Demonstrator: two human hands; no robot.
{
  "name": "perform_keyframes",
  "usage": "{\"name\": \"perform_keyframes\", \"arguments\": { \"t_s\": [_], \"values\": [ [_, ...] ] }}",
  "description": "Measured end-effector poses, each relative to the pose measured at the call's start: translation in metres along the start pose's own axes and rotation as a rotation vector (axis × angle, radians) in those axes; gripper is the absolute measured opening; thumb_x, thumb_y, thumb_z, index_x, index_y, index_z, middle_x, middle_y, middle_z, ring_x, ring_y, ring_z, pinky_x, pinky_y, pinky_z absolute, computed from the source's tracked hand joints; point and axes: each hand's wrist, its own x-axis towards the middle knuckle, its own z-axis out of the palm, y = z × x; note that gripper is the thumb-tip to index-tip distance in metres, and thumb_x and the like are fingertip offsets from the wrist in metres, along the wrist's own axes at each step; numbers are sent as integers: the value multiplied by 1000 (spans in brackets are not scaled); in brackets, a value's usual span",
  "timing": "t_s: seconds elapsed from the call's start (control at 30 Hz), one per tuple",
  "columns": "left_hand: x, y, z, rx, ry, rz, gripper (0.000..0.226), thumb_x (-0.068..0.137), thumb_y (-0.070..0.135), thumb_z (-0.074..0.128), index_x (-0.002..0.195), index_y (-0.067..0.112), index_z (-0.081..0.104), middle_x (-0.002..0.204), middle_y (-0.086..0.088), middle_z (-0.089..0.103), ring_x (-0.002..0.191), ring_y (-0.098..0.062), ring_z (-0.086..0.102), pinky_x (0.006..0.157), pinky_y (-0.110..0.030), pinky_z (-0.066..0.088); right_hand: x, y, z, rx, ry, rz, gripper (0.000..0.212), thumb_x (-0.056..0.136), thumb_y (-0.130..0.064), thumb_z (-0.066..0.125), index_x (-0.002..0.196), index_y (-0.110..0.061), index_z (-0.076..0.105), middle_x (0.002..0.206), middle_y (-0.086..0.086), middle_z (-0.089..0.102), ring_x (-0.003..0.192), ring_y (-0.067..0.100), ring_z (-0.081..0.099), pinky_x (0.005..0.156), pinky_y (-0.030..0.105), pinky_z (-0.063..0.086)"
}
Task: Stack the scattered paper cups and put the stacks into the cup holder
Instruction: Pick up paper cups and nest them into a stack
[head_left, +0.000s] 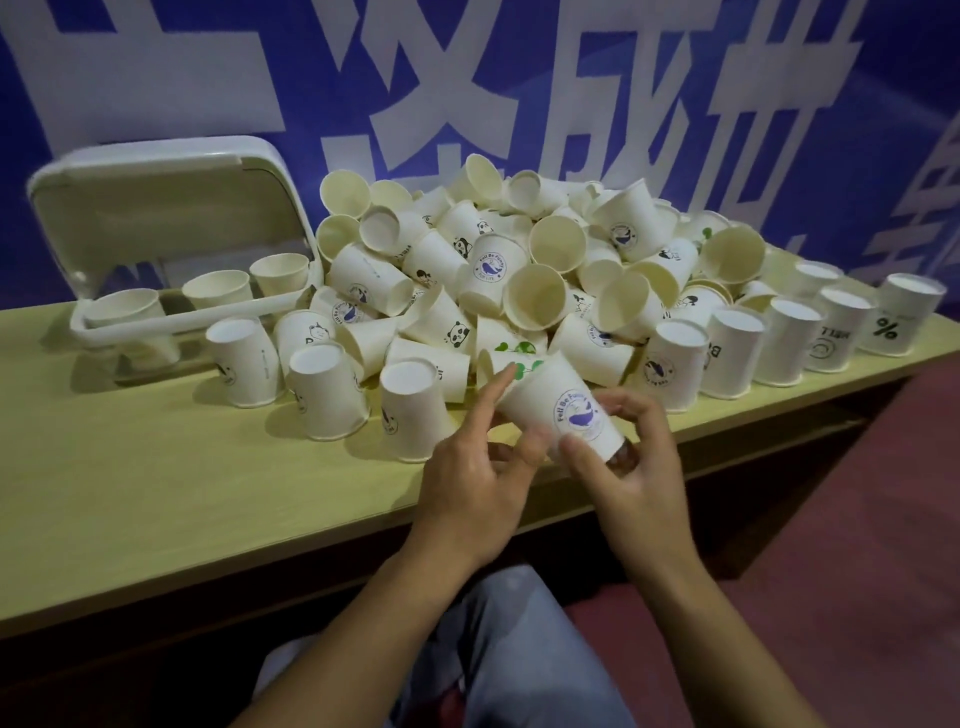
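Head view: both hands are holding one white paper cup with purple whale logo (566, 410) above table's front edge.
Right hand (631, 462): fingers gripping cup's lower end.
Left hand (475, 467): pinching it, index extended.
Axis: pointing toward the loose white paper cup pile (519, 270) mid-table.
White plastic cup holder (171, 208): far-left, nearer left hand.

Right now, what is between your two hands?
A paper cup with a purple whale on it, held between the left hand and right hand, seen from the head camera.

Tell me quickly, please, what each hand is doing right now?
Left hand: pinches the near end of the white paper cup with the purple whale logo, index finger extended.
Right hand: grips the same cup.
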Motion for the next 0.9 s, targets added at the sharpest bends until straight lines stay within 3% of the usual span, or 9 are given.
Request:
{"name": "perform_keyframes", "arguments": {
  "t_s": [0.1,0.2,0.27,0.33,0.43,0.57,0.7,0.8,0.9],
  "values": [
    [0,2,1,-134,49,12,81,75,72,58,147,45,34,127,19,58,103,9,64,83,-16,55,-5,7,8,-5,-132,-50,31,86,-32,67,113,-20,59,111,-7,65,102,20,67,79,30,57],
    [2,2,-8,-170,98,13,74,70,64,66,137,54,35,123,30,55,110,12,57,83,-7,46,7,6,7,-123,-194,-117,12,92,-21,60,104,-24,63,101,-13,67,100,13,65,81,26,54],
    [2,-1,-19,-120,75,9,71,68,63,68,130,64,33,122,45,49,111,13,54,82,-5,45,28,6,2,-340,-186,-212,19,90,-15,61,104,-28,63,102,-16,66,101,8,63,83,26,53],
    [-1,-6,-29,-61,35,2,74,66,67,68,129,72,29,124,50,43,115,12,51,86,-6,44,57,8,1,-664,-256,-350,34,89,-15,66,120,-28,62,117,-10,64,111,11,57,92,32,50],
    [-6,-17,-39,-59,-27,-35,82,63,66,71,134,68,29,131,27,48,116,-2,56,92,-19,49,92,3,9,-1085,-529,-347,55,93,-25,61,144,-37,45,146,-4,49,135,19,41,109,44,37],
    [-16,-19,-47,-40,-108,16,89,65,53,75,139,60,25,121,25,49,111,-5,57,89,-14,46,114,1,20,-1334,-738,-194,74,92,-38,60,152,-50,18,157,-5,33,137,25,40,112,50,24],
    [-20,-19,-50,-21,-121,38,90,68,49,68,130,72,8,130,12,46,114,-1,55,94,-11,42,114,2,17,-1244,-731,-164,84,85,-54,66,150,-55,12,142,1,48,122,27,51,104,46,37],
    [-17,-18,-50,-14,-81,13,84,69,55,67,128,73,11,134,14,46,114,-2,57,94,-22,49,106,-1,8,-871,-644,-82,82,83,-47,75,148,-49,26,121,-8,55,111,18,58,89,33,47],
    [-17,-16,-50,9,-98,8,79,71,58,68,133,73,23,133,18,50,111,-6,59,90,-37,56,96,-13,7,-502,-401,-31,78,82,-44,78,143,-50,30,114,-11,54,99,11,60,80,26,49]
  ]
}}
